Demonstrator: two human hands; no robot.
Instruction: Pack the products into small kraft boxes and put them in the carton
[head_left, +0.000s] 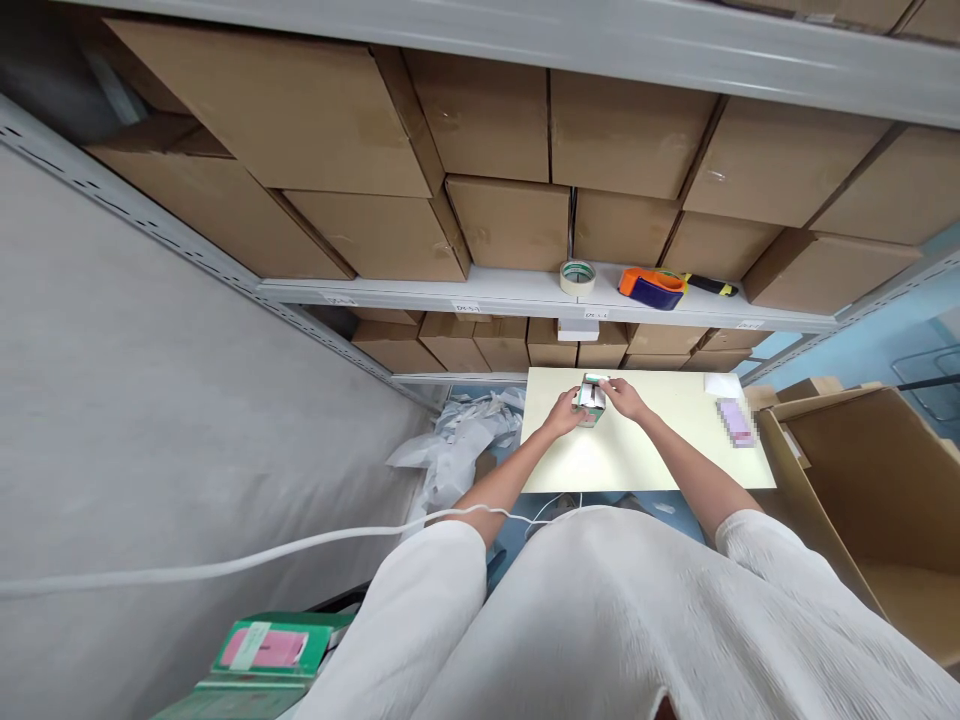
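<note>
A small green and white box [590, 405] is held above the pale yellow tabletop [637, 460], its top end open and facing me. My left hand [564, 412] is closed around the box's left side. At the upper right edge, the fingers of my right hand [624, 397] pinch the box's raised flap [597, 379]. What lies inside the box is too small to make out.
On the tabletop's right lie a white piece [721, 384] and a blurred purple item [736, 422]. A large open carton [862, 480] stands at right. Shelves above hold cardboard boxes, a tape roll [577, 277] and an orange-blue item [652, 288]. A white cable [300, 545] crosses my left arm.
</note>
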